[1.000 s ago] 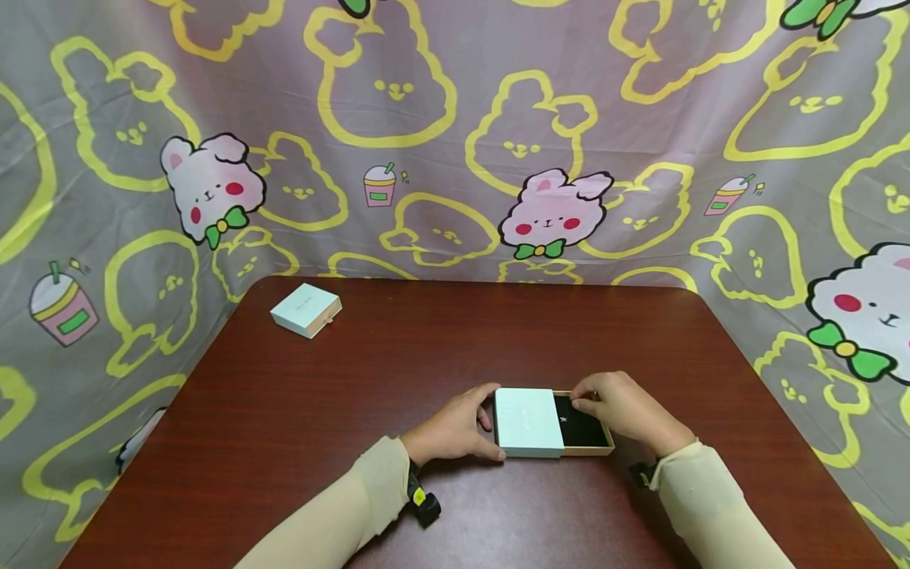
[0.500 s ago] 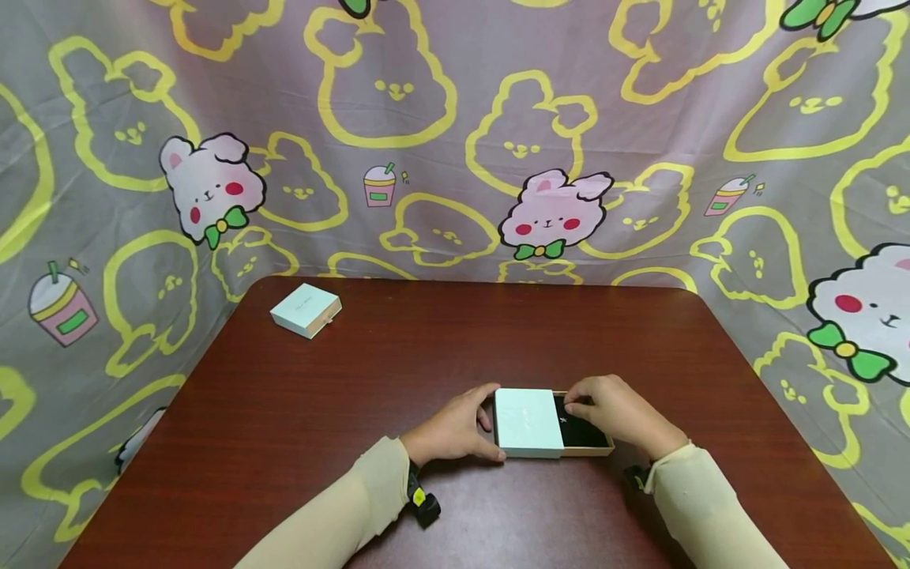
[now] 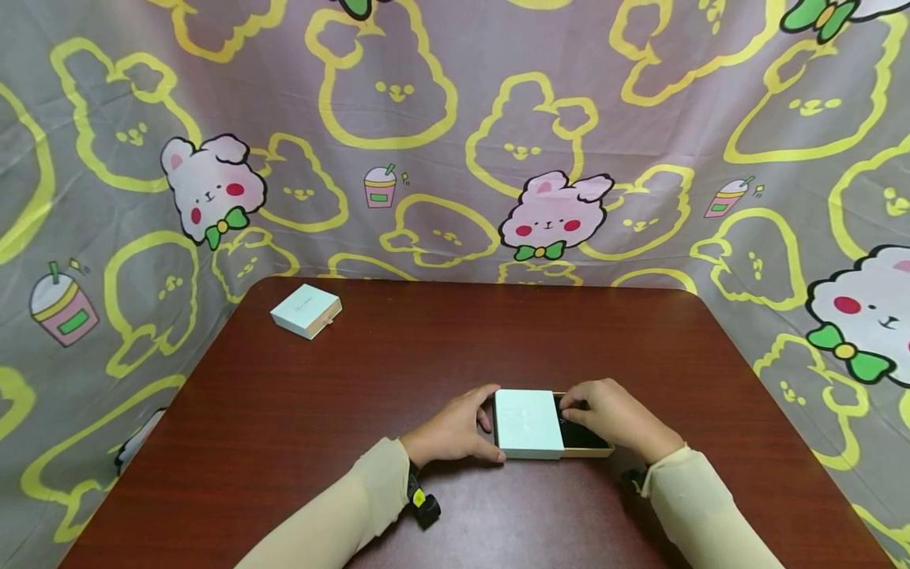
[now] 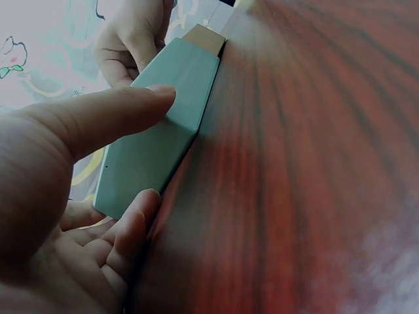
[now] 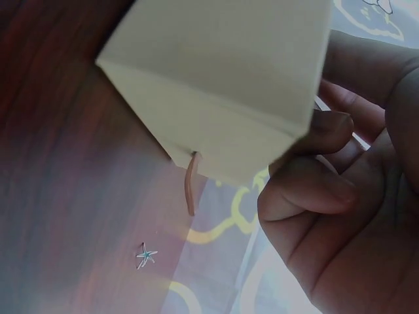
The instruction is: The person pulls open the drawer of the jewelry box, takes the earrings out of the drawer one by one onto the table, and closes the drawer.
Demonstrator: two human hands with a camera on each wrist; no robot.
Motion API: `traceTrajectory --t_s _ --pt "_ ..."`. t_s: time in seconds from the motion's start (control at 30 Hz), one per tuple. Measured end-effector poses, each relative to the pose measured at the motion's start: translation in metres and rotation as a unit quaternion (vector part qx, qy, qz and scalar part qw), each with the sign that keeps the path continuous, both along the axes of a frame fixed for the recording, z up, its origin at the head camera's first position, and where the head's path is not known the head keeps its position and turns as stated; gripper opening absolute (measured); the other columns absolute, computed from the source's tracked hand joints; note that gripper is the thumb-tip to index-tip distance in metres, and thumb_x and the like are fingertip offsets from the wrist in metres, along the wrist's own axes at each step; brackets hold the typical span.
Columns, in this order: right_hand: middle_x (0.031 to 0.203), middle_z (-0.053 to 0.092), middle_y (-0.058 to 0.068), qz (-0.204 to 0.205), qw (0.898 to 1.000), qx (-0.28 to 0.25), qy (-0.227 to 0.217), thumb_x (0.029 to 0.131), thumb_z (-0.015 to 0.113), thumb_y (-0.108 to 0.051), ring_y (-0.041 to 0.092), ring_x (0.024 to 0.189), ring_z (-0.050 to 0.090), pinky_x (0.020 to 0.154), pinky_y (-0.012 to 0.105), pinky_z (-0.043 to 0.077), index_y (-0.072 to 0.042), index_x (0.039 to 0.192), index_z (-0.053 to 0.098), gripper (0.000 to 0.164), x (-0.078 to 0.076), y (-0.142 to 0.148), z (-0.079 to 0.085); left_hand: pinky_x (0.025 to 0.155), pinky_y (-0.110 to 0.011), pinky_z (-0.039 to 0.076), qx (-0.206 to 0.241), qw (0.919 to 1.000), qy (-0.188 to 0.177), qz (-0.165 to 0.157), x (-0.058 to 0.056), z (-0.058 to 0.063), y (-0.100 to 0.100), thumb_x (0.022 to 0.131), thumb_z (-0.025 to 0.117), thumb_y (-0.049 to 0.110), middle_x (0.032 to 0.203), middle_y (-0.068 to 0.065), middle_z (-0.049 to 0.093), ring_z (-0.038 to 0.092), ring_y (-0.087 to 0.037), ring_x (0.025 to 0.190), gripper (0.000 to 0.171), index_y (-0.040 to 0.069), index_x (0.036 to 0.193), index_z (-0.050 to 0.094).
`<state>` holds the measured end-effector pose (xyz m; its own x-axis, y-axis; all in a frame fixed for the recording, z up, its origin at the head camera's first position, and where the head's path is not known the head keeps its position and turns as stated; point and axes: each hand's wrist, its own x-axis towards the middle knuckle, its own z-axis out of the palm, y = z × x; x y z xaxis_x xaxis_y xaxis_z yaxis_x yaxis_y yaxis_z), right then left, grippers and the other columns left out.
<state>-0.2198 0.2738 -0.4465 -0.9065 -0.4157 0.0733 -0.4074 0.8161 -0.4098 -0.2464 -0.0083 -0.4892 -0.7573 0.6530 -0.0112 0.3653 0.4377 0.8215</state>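
Note:
A pale mint sliding box [image 3: 526,423] lies on the table with its drawer pulled partway out to the right. My left hand [image 3: 455,425] grips the sleeve's left end, thumb and fingers spread to either side, as the left wrist view also shows. My right hand [image 3: 622,415] reaches over the drawer, fingers bent, with fingertips at the black insert [image 3: 586,437] close to the sleeve's edge. I cannot tell whether they pinch anything. In the right wrist view, the drawer's cream end [image 5: 216,124] bears a brown ribbon tab [image 5: 191,186]; a small silvery star [image 5: 146,255] shows below it.
A second mint box [image 3: 306,308], closed, sits at the far left corner of the dark red-brown wooden table [image 3: 426,340]. Cloth printed with rabbits [image 3: 434,79] hangs behind the table and along both sides.
My right hand has shifted slightly left and towards me, its fingertips now by the sleeve's edge, partly covering the small star on the insert. The left hand and box have stayed put.

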Motion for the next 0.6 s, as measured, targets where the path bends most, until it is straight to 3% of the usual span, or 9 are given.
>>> traceTrajectory --t_s 0.6 --pt "0.083 0.065 -0.013 0.010 1.000 0.019 0.003 0.082 0.076 -0.010 0.003 0.074 0.058 0.066 0.030 0.049 -0.017 0.087 0.073 0.009 -0.0005 -0.0048 -0.0022 0.069 -0.026 0.047 0.002 1.0000 -0.001 -0.006 0.0001 -0.0008 -0.0012 0.064 0.093 0.027 0.087 0.004 0.059 0.057 -0.008 0.074 0.108 0.006 0.150 0.032"
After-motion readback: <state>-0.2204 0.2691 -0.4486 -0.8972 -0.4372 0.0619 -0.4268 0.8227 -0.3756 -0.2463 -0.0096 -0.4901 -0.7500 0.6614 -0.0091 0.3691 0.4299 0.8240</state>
